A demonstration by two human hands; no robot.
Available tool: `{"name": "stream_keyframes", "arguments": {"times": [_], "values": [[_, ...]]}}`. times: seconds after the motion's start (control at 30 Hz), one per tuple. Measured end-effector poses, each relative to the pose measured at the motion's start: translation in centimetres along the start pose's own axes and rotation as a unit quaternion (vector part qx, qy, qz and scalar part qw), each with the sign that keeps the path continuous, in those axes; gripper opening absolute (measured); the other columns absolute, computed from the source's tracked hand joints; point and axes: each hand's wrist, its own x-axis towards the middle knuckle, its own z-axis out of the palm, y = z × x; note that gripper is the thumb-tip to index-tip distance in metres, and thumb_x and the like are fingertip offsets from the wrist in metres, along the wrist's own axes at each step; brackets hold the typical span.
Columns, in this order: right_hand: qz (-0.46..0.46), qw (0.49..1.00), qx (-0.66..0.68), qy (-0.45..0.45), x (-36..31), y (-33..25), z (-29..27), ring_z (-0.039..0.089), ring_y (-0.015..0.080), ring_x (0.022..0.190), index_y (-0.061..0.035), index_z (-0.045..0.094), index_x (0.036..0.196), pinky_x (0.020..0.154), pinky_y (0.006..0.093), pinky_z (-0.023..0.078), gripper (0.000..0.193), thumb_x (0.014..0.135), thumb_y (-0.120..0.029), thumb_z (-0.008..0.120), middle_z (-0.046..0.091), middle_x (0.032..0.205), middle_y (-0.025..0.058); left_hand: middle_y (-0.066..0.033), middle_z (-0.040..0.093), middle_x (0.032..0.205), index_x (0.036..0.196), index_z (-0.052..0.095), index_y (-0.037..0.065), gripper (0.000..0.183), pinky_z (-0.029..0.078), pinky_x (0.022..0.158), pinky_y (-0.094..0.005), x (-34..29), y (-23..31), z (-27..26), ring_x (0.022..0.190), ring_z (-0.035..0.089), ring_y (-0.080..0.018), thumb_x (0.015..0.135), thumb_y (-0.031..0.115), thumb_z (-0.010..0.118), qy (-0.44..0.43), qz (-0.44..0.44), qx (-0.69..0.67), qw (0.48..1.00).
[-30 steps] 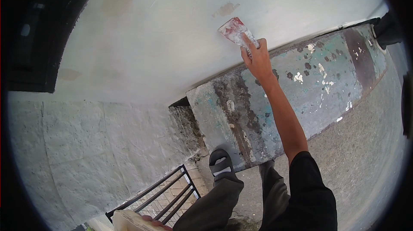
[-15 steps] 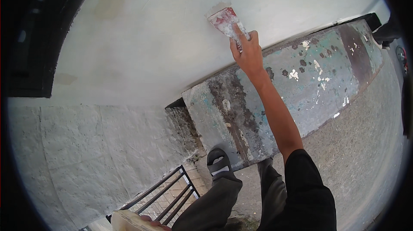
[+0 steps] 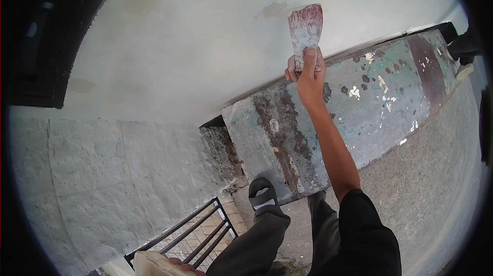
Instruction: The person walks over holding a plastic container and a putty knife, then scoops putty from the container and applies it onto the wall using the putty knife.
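Putty knife [image 3: 305, 34]: flared blade, reddish, heavily smeared with chalky white residue; positioned before the white wall [image 3: 215, 65], just right of a small beige patch [image 3: 272, 10], blade uppermost in view. Blade-to-wall contact cannot be told. Right hand [image 3: 309, 73] closed round the handle, thumb laid along it. Left hand [image 3: 187, 267], largely cut off by the lower edge, curls its fingers on a cream-coloured object [image 3: 151, 264], kind unclear. Surroundings: concrete ledge [image 3: 370, 122], grey-green, dark-stained, white-splashed; rough grey masonry [image 3: 97, 173]; black metal railing [image 3: 172, 227].
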Motion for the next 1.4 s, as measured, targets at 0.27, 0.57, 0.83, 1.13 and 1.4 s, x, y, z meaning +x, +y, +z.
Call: {"name": "stream_keyframes", "arguments": {"times": [0.27, 0.57, 0.83, 1.13, 1.4], "values": [[-0.113, 0.899, -0.399, 0.139, 2.1, 4.7, 5.9, 0.056, 0.0221, 0.060, 0.0083, 0.027, 0.137, 0.055, 0.0378, 0.048, 0.049, 0.098, -0.014, 0.048, 0.057, 0.087, 0.0136, -0.0211, 0.046, 0.128, 0.138, 0.038, 0.007, 0.058, 0.039, 0.099, -0.0490, -0.2, -0.3, 1.2, 0.114, 0.047, -0.0359, 0.094, 0.042, 0.053, -0.008, 0.001, -0.058, 0.998], [-0.076, 0.714, -0.695, -0.030, 2.0, 8.3, 7.0, 0.065, 0.0334, 0.056, 0.0116, 0.024, 0.138, 0.044, 0.0396, 0.049, 0.074, 0.082, -0.015, 0.065, 0.062, 0.073, 0.0151, -0.0218, 0.047, 0.128, 0.138, 0.041, 0.010, 0.057, 0.038, 0.100, -0.0520, -0.2, 1.5, -0.8, 0.114, 0.047, -0.0378, 0.095, 0.046, 0.049, 0.010, -0.005, -0.014, 1.000], [-0.118, 0.795, -0.595, 0.027, -1.6, 3.5, 4.3, 0.063, 0.0367, 0.051, 0.0027, 0.030, 0.133, 0.046, 0.0446, 0.049, 0.051, 0.093, -0.018, 0.054, 0.061, 0.058, 0.0181, -0.0185, 0.048, 0.127, 0.137, 0.042, 0.009, 0.055, 0.038, 0.098, -0.0507, 1.2, 1.1, 0.4, 0.114, 0.048, -0.0353, 0.095, 0.045, 0.049, -0.055, -0.049, -0.053, 0.996], [-0.082, 0.761, -0.644, 0.012, 2.1, 3.3, 7.0, 0.065, 0.0349, 0.055, 0.0070, 0.035, 0.131, 0.046, 0.0427, 0.050, 0.063, 0.077, -0.011, 0.063, 0.063, 0.061, 0.0168, -0.0164, 0.048, 0.126, 0.137, 0.039, 0.007, 0.057, 0.039, 0.097, -0.0481, 1.0, 0.7, -0.4, 0.113, 0.049, -0.0326, 0.093, 0.041, 0.053, -0.086, -0.053, -0.015, 0.995], [-0.079, 0.826, -0.558, 0.003, 0.3, 1.1, 5.2, 0.064, 0.0387, 0.055, 0.0064, 0.033, 0.127, 0.050, 0.0463, 0.051, 0.057, 0.080, -0.006, 0.062, 0.060, 0.058, 0.0198, -0.0158, 0.048, 0.127, 0.136, 0.040, 0.007, 0.060, 0.038, 0.098, -0.0491, 2.1, 0.6, 0.7, 0.114, 0.048, -0.0319, 0.092, 0.045, 0.053, -0.080, -0.095, -0.080, 0.989]]}}
